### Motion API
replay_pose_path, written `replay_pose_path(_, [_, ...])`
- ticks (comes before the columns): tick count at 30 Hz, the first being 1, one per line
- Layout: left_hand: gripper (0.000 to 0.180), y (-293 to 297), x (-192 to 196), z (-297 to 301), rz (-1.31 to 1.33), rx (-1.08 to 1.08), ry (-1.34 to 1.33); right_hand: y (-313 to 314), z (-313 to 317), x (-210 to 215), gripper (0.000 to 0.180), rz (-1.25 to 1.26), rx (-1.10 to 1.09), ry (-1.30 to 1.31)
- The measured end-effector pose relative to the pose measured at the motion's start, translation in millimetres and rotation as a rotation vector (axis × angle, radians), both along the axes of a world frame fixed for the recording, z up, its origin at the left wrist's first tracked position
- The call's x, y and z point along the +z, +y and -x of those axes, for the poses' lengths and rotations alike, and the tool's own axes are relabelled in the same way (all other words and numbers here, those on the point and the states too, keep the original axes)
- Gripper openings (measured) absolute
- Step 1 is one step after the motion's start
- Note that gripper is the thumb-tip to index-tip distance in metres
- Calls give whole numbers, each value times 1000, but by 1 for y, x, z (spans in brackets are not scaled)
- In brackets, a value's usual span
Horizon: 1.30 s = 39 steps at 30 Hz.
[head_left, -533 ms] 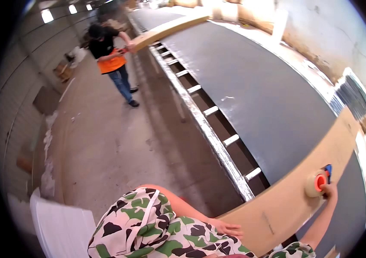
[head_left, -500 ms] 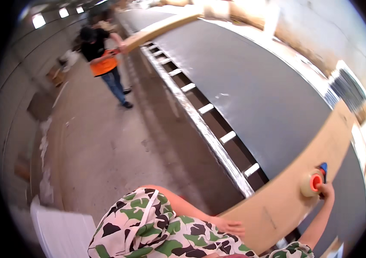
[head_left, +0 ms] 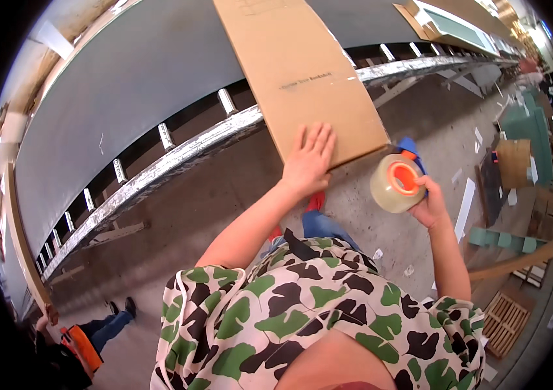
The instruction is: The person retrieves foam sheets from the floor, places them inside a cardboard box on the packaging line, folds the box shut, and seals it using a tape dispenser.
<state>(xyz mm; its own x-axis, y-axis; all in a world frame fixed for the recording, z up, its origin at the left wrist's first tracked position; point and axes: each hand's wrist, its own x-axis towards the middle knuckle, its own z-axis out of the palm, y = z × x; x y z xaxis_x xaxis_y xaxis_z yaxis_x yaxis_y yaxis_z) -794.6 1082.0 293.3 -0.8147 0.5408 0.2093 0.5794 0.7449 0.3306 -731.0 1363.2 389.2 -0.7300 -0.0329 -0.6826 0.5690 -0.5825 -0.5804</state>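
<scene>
My left hand lies flat, fingers spread, on the near end of a long brown cardboard strip. The strip runs away from me over a big grey panel on a roller rack. To the right of the strip's end, my right hand grips a tape dispenser with a clear roll on an orange core. The roll hangs in the air just off the cardboard's corner.
A person in an orange vest stands at the lower left by another cardboard strip along the panel's far end. On the concrete floor at the right lie a wooden pallet, green pieces, white scraps and a brown roll.
The view has swung round, so the other person is now at the lower left. My left hand now rests on the cardboard's end. The tape roll has come off the strip.
</scene>
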Motion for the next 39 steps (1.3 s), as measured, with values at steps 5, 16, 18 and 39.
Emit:
replay_pose_path(5, [99, 4, 2, -19, -86, 123, 16, -65, 9, 27, 58, -1004, 441, 625])
replay_pose_path(16, [110, -9, 2, -13, -16, 79, -6, -68, -82, -74, 62, -1708, 819, 482])
replay_pose_path(18, [102, -9, 4, -8, 191, -194, 103, -75, -67, -84, 61, -1712, 856, 494])
replay_pose_path(39, [51, -68, -58, -24, -1760, 849, -737, 85, 124, -99, 48, 5, 776, 404])
